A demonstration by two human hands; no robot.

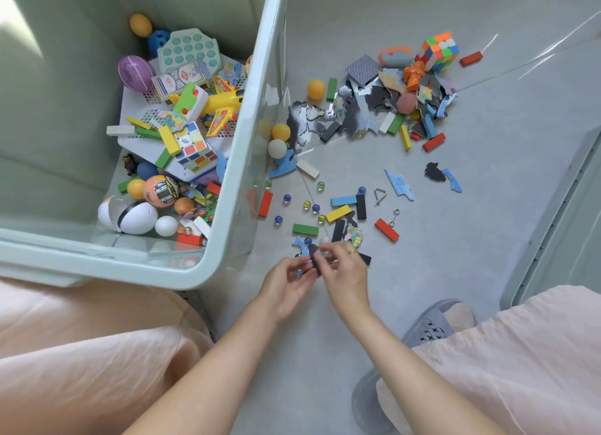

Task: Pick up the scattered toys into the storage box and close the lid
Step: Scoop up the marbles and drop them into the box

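Nearest me, my left hand (290,280) cups small pieces, fingers curled around a marble (298,273); my right hand (344,269) pinches a dark puzzle piece (314,254). Storage box (227,161) stands open at far left. Marbles (287,197) litter the floor; my overfull grip could drop one, sending it rolling.

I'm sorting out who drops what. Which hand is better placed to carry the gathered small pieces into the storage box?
Left, probably. The left hand lies nearer the storage box rim, cupped around small pieces, while the right hand sits farther out toward the floor toys, pinching pieces above it.
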